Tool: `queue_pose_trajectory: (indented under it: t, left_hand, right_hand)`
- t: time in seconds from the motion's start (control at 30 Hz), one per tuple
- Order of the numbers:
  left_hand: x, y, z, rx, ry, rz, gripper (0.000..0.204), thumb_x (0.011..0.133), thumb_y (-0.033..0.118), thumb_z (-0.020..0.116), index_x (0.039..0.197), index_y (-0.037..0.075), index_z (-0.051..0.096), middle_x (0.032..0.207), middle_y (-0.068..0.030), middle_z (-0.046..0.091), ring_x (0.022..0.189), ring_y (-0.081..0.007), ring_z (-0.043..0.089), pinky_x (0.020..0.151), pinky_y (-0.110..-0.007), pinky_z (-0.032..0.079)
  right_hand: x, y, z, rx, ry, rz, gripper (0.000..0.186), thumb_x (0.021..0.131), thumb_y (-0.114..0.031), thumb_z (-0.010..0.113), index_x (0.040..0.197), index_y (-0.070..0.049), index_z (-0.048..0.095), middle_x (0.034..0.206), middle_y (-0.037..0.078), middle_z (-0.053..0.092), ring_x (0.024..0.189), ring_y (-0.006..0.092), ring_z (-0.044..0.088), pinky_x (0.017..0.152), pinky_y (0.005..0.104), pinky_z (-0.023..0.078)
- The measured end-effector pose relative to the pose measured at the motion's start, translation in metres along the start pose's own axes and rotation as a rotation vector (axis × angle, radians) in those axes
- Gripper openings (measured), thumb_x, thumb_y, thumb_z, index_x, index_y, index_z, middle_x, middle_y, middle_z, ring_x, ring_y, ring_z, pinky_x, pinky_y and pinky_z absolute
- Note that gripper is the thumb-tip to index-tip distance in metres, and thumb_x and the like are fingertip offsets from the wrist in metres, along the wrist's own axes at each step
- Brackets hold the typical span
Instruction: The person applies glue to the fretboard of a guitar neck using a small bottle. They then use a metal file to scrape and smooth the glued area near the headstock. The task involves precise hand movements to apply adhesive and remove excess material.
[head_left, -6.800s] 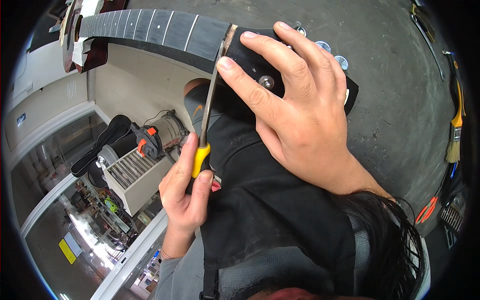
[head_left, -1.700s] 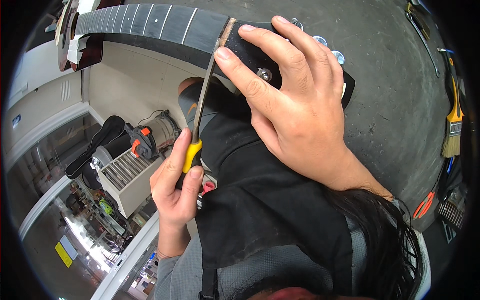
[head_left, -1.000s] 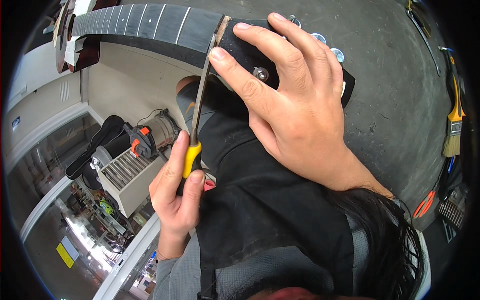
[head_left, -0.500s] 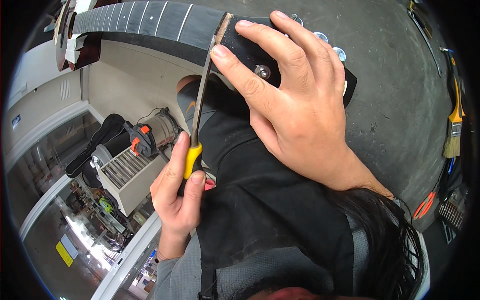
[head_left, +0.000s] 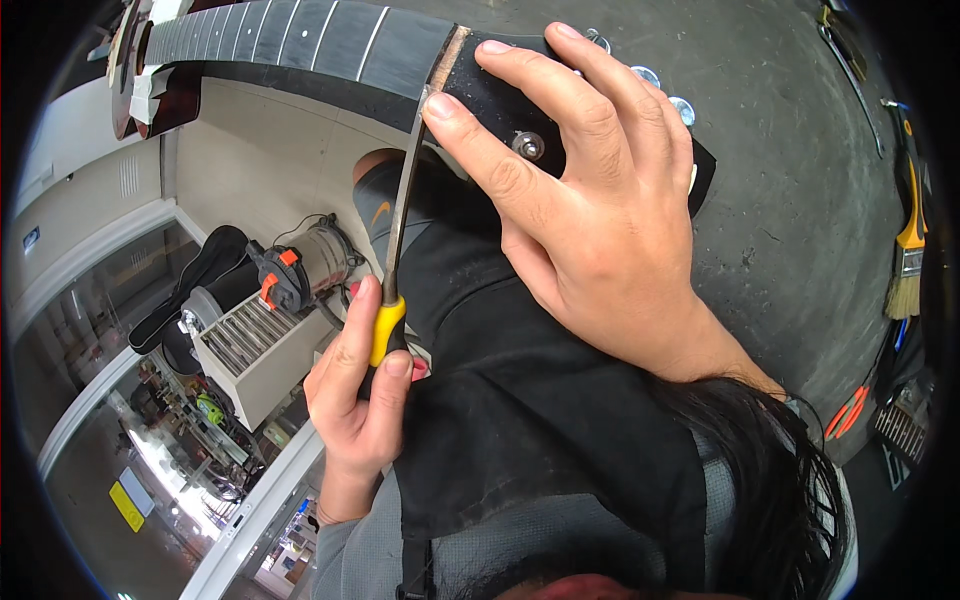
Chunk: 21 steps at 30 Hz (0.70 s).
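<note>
The neck of a guitar (head_left: 330, 45) runs across the top, its dark fretboard ending at a bare, pale wooden nut slot (head_left: 450, 58). In my left hand (head_left: 355, 385) is a narrow steel file (head_left: 402, 215) with a yellow and black handle, its fingers and thumb closed round the handle. The file's tip meets the near end of the slot. Spread over the black headstock (head_left: 490, 105), my right hand (head_left: 605, 195) has its fingers apart, and one fingertip presses beside the file's tip. A tuner post (head_left: 528, 146) shows below that hand.
Under the headstock lies a dark grey bench top (head_left: 770, 200). At its right edge are a yellow-handled brush (head_left: 911, 235), orange-handled pliers or scissors (head_left: 847, 412) and a wrench (head_left: 850, 85). A vacuum-like machine (head_left: 305, 265) stands beyond my legs at left.
The file's tip has drawn back slightly toward me, showing more of the slot. My left hand has shifted a little to the right; my right hand has barely moved.
</note>
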<state>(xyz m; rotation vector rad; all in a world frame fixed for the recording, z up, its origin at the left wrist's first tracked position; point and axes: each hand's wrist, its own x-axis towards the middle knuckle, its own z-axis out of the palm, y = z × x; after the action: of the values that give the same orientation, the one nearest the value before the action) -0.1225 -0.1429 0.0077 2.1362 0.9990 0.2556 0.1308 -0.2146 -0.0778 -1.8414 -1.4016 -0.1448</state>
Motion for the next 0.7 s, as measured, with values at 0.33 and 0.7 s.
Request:
queue_pose_trajectory:
  t: [0.33, 0.7]
  left_hand:
    - [0.0031, 0.0040, 0.0056, -0.052, 0.026, -0.019, 0.066, 0.106, 0.011, 0.067, 0.167, -0.008, 0.053, 0.090, 0.0004, 0.070, 0.068, -0.0048, 0.055, 0.065, -0.021, 0.043]
    - [0.0064, 0.0000, 0.0020, -0.110, -0.038, 0.012, 0.062, 0.105, -0.007, 0.063, 0.166, -0.009, 0.053, 0.132, -0.0218, 0.079, 0.075, -0.0106, 0.071, 0.074, -0.026, 0.060]
  right_hand:
    - [0.0008, -0.0011, -0.0004, -0.002, -0.004, 0.006, 0.072, 0.082, -0.007, 0.082, 0.149, -0.033, 0.077, 0.161, 0.003, 0.061, 0.154, 0.0360, 0.052, 0.121, 0.0577, 0.039]
    - [-0.0002, 0.0064, 0.0055, -0.094, 0.046, -0.078, 0.071, 0.084, -0.007, 0.082, 0.149, -0.032, 0.077, 0.162, 0.003, 0.061, 0.154, 0.0353, 0.052, 0.122, 0.0575, 0.038]
